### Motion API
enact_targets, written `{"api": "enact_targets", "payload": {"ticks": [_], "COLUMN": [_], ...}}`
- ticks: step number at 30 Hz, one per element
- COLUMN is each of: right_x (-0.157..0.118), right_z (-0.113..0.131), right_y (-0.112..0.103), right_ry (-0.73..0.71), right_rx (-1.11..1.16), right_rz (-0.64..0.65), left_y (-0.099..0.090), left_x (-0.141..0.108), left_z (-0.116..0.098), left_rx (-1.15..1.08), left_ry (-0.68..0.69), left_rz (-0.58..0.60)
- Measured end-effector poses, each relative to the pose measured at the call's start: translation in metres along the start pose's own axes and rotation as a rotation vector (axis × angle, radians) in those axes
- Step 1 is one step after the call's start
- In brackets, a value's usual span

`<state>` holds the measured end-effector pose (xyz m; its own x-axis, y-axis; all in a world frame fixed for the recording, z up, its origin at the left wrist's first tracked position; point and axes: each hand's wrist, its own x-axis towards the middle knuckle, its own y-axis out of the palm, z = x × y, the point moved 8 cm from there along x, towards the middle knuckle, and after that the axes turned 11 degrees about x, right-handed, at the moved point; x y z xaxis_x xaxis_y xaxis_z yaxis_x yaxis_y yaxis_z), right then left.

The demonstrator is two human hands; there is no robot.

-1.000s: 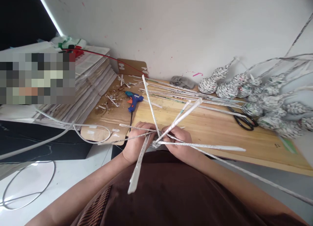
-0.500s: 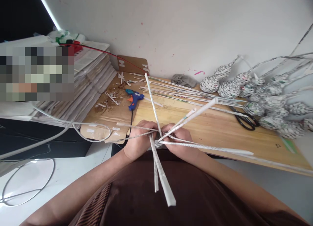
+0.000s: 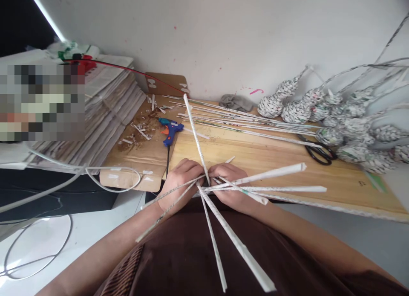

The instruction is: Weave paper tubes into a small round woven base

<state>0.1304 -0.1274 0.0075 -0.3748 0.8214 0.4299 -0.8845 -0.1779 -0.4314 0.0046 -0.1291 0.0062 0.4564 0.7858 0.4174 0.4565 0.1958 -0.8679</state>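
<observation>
Several rolled newspaper tubes fan out like spokes from a small centre between my two hands. My left hand is closed around the left side of that centre, with two thin tubes lying across its back. On the other side, my right hand has its fingers curled in on the tubes, and a few of them stretch out over it to the right. One tube stands up and leans toward the wall. The fingertips and the exact joint are mostly hidden among the tubes.
A blue glue gun lies on cardboard with paper scraps. Long paper tubes lie across the wooden board, beside black-handled scissors. Woven gourd-shaped paper pieces crowd the right. A stack of newspapers stands left.
The bundle of tubes has turned in my hands: the front tubes swing to the right and the left ones drop lower. The hands stay close together at the centre.
</observation>
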Motion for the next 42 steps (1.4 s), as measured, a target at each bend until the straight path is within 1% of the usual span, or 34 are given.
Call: {"api": "enact_targets", "payload": {"ticks": [4,7,10,12,16,19,20,22,25,28,31,33,37,39,42], "right_x": [-0.001,-0.002,-0.002,-0.002,0.0,0.0,-0.001,-0.004,-0.007,-0.007,-0.004,-0.002,0.0,-0.001,-0.003], "right_z": [-0.001,-0.003,-0.005,-0.005,-0.004,-0.008,-0.01,-0.013,-0.014,-0.014,-0.011,-0.006,-0.005,-0.009,-0.018], "right_y": [0.002,0.001,0.0,0.0,-0.001,-0.001,-0.001,0.0,-0.001,0.001,0.003,0.003,-0.002,-0.006,-0.01], "right_ry": [-0.022,-0.073,-0.076,-0.07,-0.03,0.043,0.067,0.097,0.093,0.078,0.079,0.088,0.179,0.236,0.295], "right_rx": [0.027,0.094,0.125,0.139,0.165,0.184,0.185,0.185,0.189,0.177,0.153,0.134,0.137,0.15,0.151], "right_rz": [0.01,0.005,-0.003,0.001,0.015,0.038,0.038,0.026,-0.021,-0.033,0.005,0.034,0.054,0.028,-0.024], "left_y": [0.004,0.0,-0.006,-0.007,-0.001,-0.001,-0.001,-0.001,-0.005,-0.009,-0.008,-0.006,-0.003,-0.003,-0.006], "left_x": [0.001,0.004,0.005,0.004,0.0,-0.002,-0.002,-0.002,-0.002,-0.001,-0.001,0.0,0.0,-0.001,-0.002], "left_z": [-0.002,-0.001,0.002,0.004,0.008,0.011,0.011,0.011,0.01,0.007,0.004,0.005,0.007,0.007,0.006], "left_rx": [0.076,0.053,0.001,-0.02,-0.076,-0.117,-0.12,-0.134,-0.208,-0.282,-0.312,-0.297,-0.208,-0.18,-0.167], "left_ry": [0.033,-0.014,-0.088,-0.107,-0.107,-0.129,-0.134,-0.155,-0.182,-0.112,-0.006,0.03,0.041,0.037,0.02], "left_rz": [0.068,0.067,0.013,-0.024,-0.05,-0.102,-0.097,-0.052,0.005,-0.006,-0.011,-0.016,-0.016,-0.017,-0.055]}}
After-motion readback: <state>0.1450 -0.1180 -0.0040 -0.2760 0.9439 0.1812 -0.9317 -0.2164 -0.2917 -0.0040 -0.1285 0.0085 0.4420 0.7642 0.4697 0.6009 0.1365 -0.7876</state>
